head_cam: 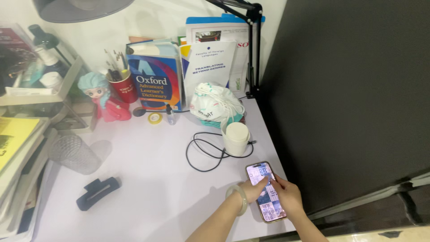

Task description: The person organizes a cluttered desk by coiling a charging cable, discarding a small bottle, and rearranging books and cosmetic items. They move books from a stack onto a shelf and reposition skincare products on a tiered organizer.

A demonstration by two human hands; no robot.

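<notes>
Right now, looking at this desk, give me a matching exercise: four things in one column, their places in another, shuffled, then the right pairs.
Things:
1. smartphone
2. dark hair claw clip
3. red pen cup
4. white cylindrical cup

Places:
A. back of the desk, beside the doll
B. on the looped black cable
C. lying alone, front left of the desk
D. between the left hand and right hand, near the front right edge

Pairs: 1-D, 2-C, 3-A, 4-B
</notes>
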